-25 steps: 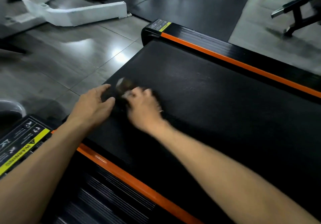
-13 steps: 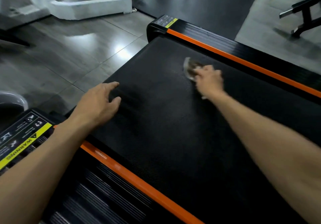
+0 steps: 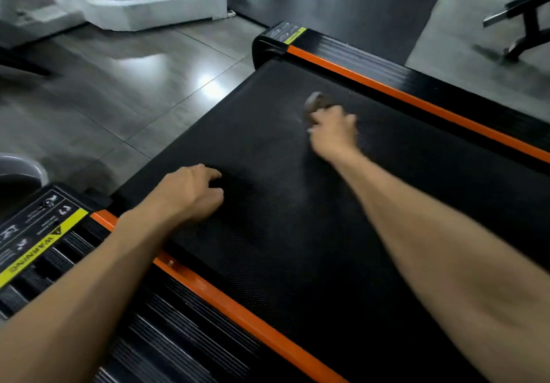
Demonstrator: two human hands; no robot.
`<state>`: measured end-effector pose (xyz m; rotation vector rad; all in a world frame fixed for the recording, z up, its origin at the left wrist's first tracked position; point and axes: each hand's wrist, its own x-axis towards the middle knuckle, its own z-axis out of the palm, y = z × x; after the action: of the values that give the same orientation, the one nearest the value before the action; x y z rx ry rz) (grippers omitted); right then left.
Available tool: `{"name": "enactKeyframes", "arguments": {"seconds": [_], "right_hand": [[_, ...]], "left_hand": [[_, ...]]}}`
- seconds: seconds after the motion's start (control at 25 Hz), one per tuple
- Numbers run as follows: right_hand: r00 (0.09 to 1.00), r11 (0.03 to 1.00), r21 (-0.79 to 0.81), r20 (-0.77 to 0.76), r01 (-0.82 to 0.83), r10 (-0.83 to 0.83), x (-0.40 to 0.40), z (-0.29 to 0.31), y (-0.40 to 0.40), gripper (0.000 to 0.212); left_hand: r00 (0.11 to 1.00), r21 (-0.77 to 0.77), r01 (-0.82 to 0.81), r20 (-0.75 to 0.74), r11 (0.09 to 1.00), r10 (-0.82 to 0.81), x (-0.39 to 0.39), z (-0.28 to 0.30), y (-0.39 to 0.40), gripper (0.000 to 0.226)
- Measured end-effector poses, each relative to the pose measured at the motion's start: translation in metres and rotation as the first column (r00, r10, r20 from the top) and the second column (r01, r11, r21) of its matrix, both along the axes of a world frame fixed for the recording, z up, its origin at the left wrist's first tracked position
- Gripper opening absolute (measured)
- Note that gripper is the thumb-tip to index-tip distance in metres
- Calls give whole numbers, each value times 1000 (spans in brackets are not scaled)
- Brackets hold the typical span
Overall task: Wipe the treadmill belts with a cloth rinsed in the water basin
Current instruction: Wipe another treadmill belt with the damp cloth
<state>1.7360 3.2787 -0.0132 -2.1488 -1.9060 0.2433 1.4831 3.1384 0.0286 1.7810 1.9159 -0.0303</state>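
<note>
R fingers [image 3: 342, 116] grip cloth [image 3: 315, 101].

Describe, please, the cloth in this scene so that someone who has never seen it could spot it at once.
Start from the black treadmill belt between two orange side strips. Toward its far end the right hand grips a small crumpled brownish-grey cloth that pokes out beyond the fingers. It is the only pale, soft thing on the dark belt; the left hand holds nothing.

Single head-worn wide-angle view: set above the treadmill belt [image 3: 297, 234], directed forward and down, near; both forearms are framed from below, with floor [image 3: 119, 100] at upper left.
</note>
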Motion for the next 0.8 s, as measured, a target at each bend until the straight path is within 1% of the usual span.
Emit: {"name": "enactKeyframes", "arguments": {"seconds": [0.04, 0.08, 0.12, 0.16, 0.24, 0.28, 0.32, 0.36, 0.4, 0.44, 0.48, 0.56, 0.6, 0.64, 0.68, 0.72, 0.8], "right_hand": [[980, 980, 4, 35, -197, 197, -35, -2, -11, 39], [923, 924, 13, 52, -383, 381, -74, -5, -30, 38], [841, 842, 8, 47, -539, 539, -110, -6, -55, 38], [758, 759, 3, 42, -651, 650, -140, -6, -83, 37], [625, 626, -13, 27, -780, 780, -173, -4, -128, 36], [583, 585, -20, 65, -811, 810, -175, -4, -140, 37], [560, 564, -16, 101, -825, 822, -170, -4, -141, 38], [557, 560, 7, 115, -828, 822, -163, 0, -137, 38], [580, 582, 14, 113, -813, 807, -153, 1, -127, 37], [631, 634, 4, 110, -773, 768, -142, 3, -115, 38], [711, 716, 4, 121, -698, 693, -126, 4, -99, 39], [877, 890, 3, 175, -455, 448, -75, 4, -64, 40], [934, 950, -1, 184, -311, 306, -39, 6, -52, 37], [971, 985, -12, 169, -171, 171, 0, 8, -45, 34], [987, 998, -17, 151, -58, 60, 35, 9, -44, 32], [987, 1000, -21, 161, 12, -8, 61, 9, -49, 32], [980, 999, -10, 195, 51, -48, 81, 8, -64, 32]], "left_hand": [[996, 38, -57, 65, 998, 55, -4, 4, 2, 52], [986, 99, -131, 119, 986, 119, -9, 9, 2, 51], [971, 169, -207, 153, 963, 182, -14, 15, 3, 50], [958, 238, -266, 172, 934, 229, -18, 22, 3, 49], [946, 328, -316, 186, 890, 267, -25, 33, 1, 47], [946, 349, -317, 188, 882, 266, -27, 37, 0, 47], [947, 361, -312, 191, 879, 258, -28, 39, 0, 47], [949, 366, -305, 196, 879, 248, -31, 40, -1, 46], [950, 367, -299, 201, 881, 238, -32, 41, -1, 46], [953, 364, -290, 201, 885, 229, -32, 41, -1, 46], [958, 363, -274, 189, 891, 217, -31, 40, -2, 45], [969, 363, -240, 151, 900, 198, -31, 40, -5, 45], [970, 362, -235, 144, 902, 195, -31, 39, -5, 45], [968, 357, -241, 150, 903, 199, -33, 39, -6, 45], [966, 353, -248, 158, 902, 204, -34, 38, -5, 45], [966, 350, -250, 156, 903, 207, -36, 37, -7, 45], [974, 350, -224, 106, 910, 198, -40, 34, -14, 46]]}}
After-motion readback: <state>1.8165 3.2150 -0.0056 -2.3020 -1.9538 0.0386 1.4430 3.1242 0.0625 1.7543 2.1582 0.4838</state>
